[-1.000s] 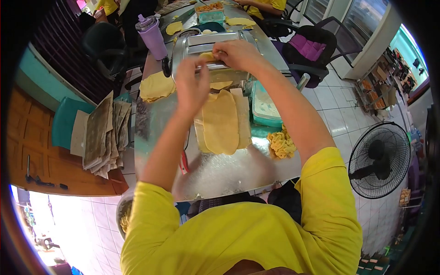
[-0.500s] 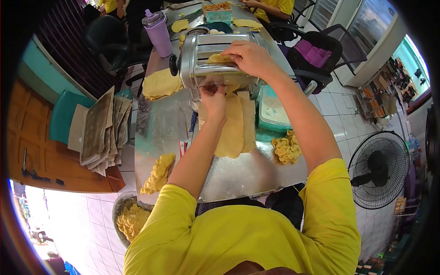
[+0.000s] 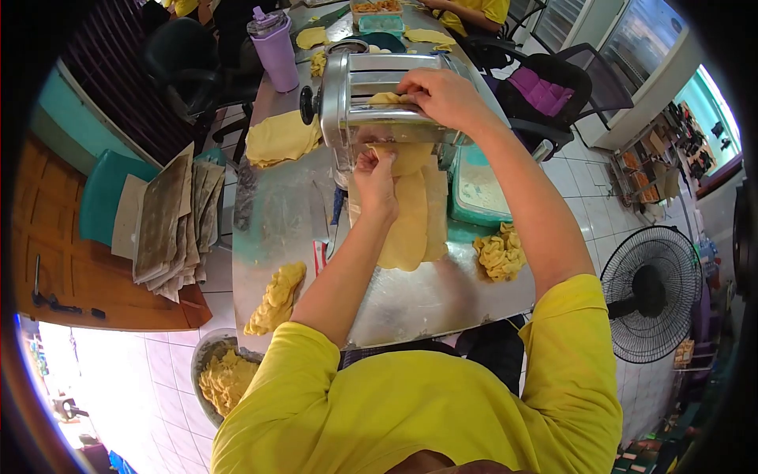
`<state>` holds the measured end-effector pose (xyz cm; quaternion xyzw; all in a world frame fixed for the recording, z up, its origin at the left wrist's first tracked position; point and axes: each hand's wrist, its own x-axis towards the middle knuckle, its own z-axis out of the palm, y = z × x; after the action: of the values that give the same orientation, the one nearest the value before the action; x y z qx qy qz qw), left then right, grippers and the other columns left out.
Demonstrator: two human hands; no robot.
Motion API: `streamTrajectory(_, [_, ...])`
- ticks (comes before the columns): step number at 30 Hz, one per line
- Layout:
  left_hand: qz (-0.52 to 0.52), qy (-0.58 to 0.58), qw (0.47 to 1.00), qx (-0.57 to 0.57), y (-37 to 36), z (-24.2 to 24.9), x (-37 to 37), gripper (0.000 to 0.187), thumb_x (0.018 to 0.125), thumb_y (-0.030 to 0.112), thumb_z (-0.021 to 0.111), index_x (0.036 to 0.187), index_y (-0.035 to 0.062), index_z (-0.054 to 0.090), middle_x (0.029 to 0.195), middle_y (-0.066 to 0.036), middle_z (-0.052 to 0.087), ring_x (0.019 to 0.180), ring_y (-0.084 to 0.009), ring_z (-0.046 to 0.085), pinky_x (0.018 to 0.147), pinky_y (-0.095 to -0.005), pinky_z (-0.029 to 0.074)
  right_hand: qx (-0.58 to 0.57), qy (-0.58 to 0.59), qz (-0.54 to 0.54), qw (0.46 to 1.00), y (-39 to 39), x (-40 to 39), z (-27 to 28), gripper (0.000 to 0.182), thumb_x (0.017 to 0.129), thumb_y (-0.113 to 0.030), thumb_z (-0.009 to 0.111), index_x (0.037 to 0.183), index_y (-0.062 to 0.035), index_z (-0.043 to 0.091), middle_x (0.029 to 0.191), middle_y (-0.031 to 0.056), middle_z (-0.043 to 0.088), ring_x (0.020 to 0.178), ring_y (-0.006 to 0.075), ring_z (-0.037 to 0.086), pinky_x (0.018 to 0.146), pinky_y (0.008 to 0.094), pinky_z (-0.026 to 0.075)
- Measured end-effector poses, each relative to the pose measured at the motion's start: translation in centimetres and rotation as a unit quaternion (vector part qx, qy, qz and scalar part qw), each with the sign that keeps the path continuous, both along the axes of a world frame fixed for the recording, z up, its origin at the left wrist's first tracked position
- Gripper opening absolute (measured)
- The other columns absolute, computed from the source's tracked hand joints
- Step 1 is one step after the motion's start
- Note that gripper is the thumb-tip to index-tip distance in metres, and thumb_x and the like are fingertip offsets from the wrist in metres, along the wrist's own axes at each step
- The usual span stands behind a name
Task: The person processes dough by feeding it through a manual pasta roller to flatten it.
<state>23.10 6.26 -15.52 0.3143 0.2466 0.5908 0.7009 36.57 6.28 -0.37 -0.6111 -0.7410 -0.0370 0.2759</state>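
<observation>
A metal pasta machine (image 3: 379, 131) stands on the steel table in front of me. My right hand (image 3: 444, 96) is on its top, fingers closed on the end of a yellow dough sheet (image 3: 385, 99) at the rollers. Below the rollers, the sheet's lower part (image 3: 412, 160) hangs out of the machine. My left hand (image 3: 377, 186) pinches the left edge of this lower part. Flat dough pieces (image 3: 401, 237) lie on the table under it. A stack of dough sheets (image 3: 284, 137) is left of the machine.
Crumpled dough (image 3: 500, 253) lies on the right, below a teal tub (image 3: 480, 186) of white powder. A dough lump (image 3: 276, 299) sits at the left edge. A purple tumbler (image 3: 275, 54) stands at the back left. Beside the table are a dough bowl (image 3: 227, 378) and a fan (image 3: 649, 292).
More of the dough sheet has come out below the rollers, and less shows on top. My left hand has moved slightly down and right, holding its edge; my right hand stays on top.
</observation>
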Motion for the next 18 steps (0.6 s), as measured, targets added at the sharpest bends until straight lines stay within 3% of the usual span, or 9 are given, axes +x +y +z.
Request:
streamTrajectory(3, [-0.010,-0.045,0.999,-0.027,-1.5,1.9,-0.6,0.019,0.081,0.005,0.061,0.097,0.0074,0.051,0.095,-0.006,0.059,0.086,-0.0180,0.061,0.071,-0.0372,0.053,0.039,-0.033,0.032,0.998,0.1,0.3,-0.1,0.010,0.077,-0.010,0.059,0.084,-0.0098,0.065,0.083,0.0055,0.061,0.079,0.0275,0.059,0.069,0.0360,0.047])
streamTrajectory(6, [-0.045,-0.078,0.993,-0.075,-2.7,4.1,-1.5,0.016,0.081,0.003,0.061,0.094,0.0064,0.053,0.089,-0.005,0.060,0.079,-0.0143,0.060,0.065,-0.0303,0.052,0.021,-0.036,0.039,0.998,0.2,0.4,-0.1,0.012,0.076,-0.011,0.055,0.082,-0.0117,0.065,0.086,0.0023,0.062,0.083,0.0256,0.060,0.069,0.0377,0.048])
streamTrajectory(11, [-0.103,-0.015,0.992,-0.064,-3.4,4.0,-2.3,0.015,0.086,0.007,0.056,0.100,0.0042,0.053,0.092,-0.005,0.061,0.079,-0.0175,0.061,0.065,-0.0334,0.053,0.010,-0.052,0.006,0.999,-0.2,-0.1,0.0,0.024,0.079,-0.017,0.049,0.093,-0.0198,0.069,0.089,0.0008,0.062,0.086,0.0245,0.059,0.075,0.0376,0.048])
streamTrajectory(15, [-0.140,0.018,0.988,-0.058,-4.0,4.0,-3.3,0.017,0.089,0.010,0.050,0.106,0.0058,0.049,0.097,-0.006,0.059,0.082,-0.0185,0.060,0.065,-0.0350,0.053,0.012,-0.107,0.002,0.994,-0.3,-0.5,-0.2,0.024,0.078,-0.013,0.048,0.091,-0.0147,0.069,0.086,0.0035,0.060,0.082,0.0243,0.059,0.074,0.0347,0.046])
streamTrajectory(18, [-0.174,0.043,0.982,-0.062,-4.2,3.9,-4.0,0.022,0.092,0.006,0.042,0.113,0.0059,0.042,0.109,-0.009,0.055,0.094,-0.0240,0.060,0.074,-0.0428,0.054,0.014,-0.095,-0.020,0.995,-0.2,-0.6,-0.4,0.024,0.077,-0.011,0.048,0.089,-0.0128,0.069,0.085,0.0039,0.061,0.081,0.0243,0.059,0.072,0.0351,0.046])
